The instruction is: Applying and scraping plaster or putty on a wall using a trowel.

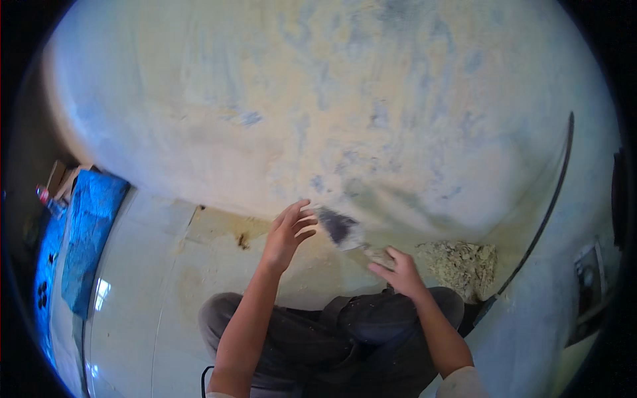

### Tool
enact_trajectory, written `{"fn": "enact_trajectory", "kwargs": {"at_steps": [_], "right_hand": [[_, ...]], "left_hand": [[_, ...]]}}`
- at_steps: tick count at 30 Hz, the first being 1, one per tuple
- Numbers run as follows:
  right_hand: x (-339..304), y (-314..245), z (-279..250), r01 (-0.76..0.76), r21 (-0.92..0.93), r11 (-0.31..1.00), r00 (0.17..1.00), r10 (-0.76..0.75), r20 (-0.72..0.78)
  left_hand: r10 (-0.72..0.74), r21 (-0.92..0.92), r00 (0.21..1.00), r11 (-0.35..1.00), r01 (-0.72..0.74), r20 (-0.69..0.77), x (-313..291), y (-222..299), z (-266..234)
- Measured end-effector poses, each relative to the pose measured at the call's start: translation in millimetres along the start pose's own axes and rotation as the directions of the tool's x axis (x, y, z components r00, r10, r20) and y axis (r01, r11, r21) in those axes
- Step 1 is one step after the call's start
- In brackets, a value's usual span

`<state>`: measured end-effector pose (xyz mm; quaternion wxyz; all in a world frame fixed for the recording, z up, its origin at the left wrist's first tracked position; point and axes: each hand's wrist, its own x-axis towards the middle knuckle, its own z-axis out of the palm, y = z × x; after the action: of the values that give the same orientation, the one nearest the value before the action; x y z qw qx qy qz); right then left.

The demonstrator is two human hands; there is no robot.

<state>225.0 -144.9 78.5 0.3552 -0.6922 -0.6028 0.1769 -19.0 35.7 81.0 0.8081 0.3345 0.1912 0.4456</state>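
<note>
A putty knife [337, 229] with a dark, smeared triangular blade is gripped by its handle in my right hand [402, 275], above my lap. Its blade points up and left, toward the pale wall [232, 93], which is blotched with blue-grey and cream patches. My left hand [285, 237] is raised beside the blade with its fingers spread and nothing in them. The fingertips look close to the blade's edge, but I cannot tell whether they touch it.
A heap of pale flaky scrapings [464, 265] lies by my right knee. A dark cable or rod [563, 172] curves along the right. On the left are a blue block-like object [93, 232] and a bottle [50, 204]. Brown crumbs [243, 240] dot the tiled floor [129, 292].
</note>
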Motion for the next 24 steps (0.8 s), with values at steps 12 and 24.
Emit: {"fn": "enact_trajectory", "kwargs": {"at_steps": [12,24], "right_hand": [[10.5,30.7,49.3,0.023,0.017,1.0,0.999,-0.023,0.033],[16.8,10.9,39.3,0.113,-0.135,0.984,0.973,-0.137,-0.184]], "left_hand": [[-0.04,0.167,0.99,0.984,0.063,-0.136,14.2,-28.4,-30.0],[-0.072,-0.025,0.989,0.997,0.07,-0.132,15.8,-20.6,-15.8]]}}
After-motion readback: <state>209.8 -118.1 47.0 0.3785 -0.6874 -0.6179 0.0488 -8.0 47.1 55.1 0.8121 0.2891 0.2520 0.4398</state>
